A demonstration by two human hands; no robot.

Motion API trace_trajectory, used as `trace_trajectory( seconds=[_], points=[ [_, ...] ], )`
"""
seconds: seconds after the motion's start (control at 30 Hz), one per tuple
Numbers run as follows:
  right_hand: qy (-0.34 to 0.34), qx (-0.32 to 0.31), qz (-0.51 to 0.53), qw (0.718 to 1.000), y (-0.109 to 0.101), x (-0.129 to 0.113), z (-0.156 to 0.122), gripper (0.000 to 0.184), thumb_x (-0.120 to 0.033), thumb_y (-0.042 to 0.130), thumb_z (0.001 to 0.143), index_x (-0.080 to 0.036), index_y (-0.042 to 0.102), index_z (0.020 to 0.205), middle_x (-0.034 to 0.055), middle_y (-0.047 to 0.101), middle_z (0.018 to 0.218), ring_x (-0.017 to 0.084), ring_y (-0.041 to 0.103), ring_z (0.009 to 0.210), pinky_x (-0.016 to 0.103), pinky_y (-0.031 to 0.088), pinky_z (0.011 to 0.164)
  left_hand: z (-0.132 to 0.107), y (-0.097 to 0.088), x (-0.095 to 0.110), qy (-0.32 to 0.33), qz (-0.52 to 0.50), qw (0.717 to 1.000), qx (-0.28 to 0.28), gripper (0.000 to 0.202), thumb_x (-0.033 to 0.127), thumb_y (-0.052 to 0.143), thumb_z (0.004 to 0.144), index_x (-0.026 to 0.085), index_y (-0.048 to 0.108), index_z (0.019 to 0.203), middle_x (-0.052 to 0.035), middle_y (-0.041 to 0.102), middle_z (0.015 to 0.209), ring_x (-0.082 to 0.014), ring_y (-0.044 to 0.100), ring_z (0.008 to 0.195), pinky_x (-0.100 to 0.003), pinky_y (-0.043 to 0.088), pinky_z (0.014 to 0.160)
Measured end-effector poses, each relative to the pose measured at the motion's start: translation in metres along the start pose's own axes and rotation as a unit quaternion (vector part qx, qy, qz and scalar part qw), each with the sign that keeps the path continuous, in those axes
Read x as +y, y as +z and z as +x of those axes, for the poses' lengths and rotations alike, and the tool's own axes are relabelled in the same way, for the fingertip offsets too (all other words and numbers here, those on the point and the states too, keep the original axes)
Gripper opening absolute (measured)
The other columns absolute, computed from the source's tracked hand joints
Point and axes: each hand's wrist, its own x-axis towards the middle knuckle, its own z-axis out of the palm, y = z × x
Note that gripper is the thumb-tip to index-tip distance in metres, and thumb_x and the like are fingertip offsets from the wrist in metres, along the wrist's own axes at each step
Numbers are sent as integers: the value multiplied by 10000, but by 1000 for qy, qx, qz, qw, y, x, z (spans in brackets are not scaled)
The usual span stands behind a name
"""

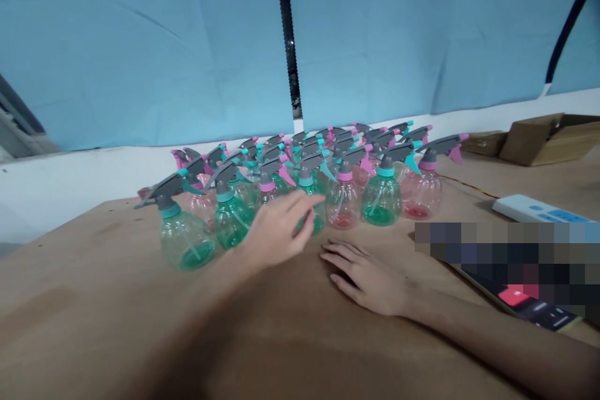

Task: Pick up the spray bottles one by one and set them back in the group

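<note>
Cluster of spray bottles point(305, 182) standing upright on the wooden table point(84, 319); use the cluster as landmark. Left hand point(284, 228) at the front middle of the cluster, fingers bent and drawn narrow, thumb close to the forefinger. Nothing seen in its grasp; can't tell if the fingertips touch a bottle, as the hand covers part of the front row. Right hand point(368, 278) just in front of the cluster, right of middle, palm down on the table, fingers loosely spread, holding nothing.

Progress, as judged: bottles look grouped in rough rows, collars pink or teal, every front one fitted with a grey trigger head. No loose head or bare bottle seen, so assembly looks done on what shows. Rear rows overlap too much to count or check; collar tightness can't be told. Leftmost bottle point(186, 240) sits slightly forward of the cluster's left part, so the front line isn't quite even. Anything left can't be read from this view.

Right of the cluster: white device point(539, 207), phone point(520, 300) partly pixelated, open cardboard box point(544, 145) farther back. Blue sheeting point(187, 44) behind the cluster.
</note>
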Motion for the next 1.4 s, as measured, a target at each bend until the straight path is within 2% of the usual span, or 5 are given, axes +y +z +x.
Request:
trace_trajectory(
  seconds=[0.17,0.3,0.7,1.03,1.4],
  points=[
    [-22,-3,23,999,-2,0,0,401,-259,376,900,-143,483,1268,95,469,1323,220,365,1248,400,301,1041,84,-18,-43,-46,24,997,50,307,123,372,842,117,508,1117,-80,612,994,-171,563,908,-304,437,810],
    [-26,-2,35,999,-3,-1,0,400,-254,369,901,-139,486,1266,95,470,1322,216,370,1243,393,302,1040,133,-7,-83,-145,47,982,-108,376,75,316,839,75,490,1172,-122,542,1199,-195,502,1090,-303,388,900],
    [-37,17,59,997,-1,0,1,376,-248,380,893,-172,511,1237,92,493,1297,219,398,1220,406,313,1028,154,31,-129,-142,51,949,-277,342,130,533,737,73,608,1065,-122,671,975,-180,609,811,-254,438,722],
    [-38,9,55,998,-1,1,1,386,-252,374,892,-159,500,1245,90,489,1292,222,394,1218,403,302,1035,150,17,-130,-130,65,969,-198,289,129,500,786,88,608,1051,-119,644,1027,-193,591,896,-268,432,770],
    [-39,7,47,998,-4,-1,0,380,-250,379,894,-180,493,1250,84,484,1301,214,393,1224,398,312,1031,161,-70,-104,-46,88,994,44,265,187,508,800,194,599,1049,-64,612,946,-205,574,900,-345,459,803]
  ],
)
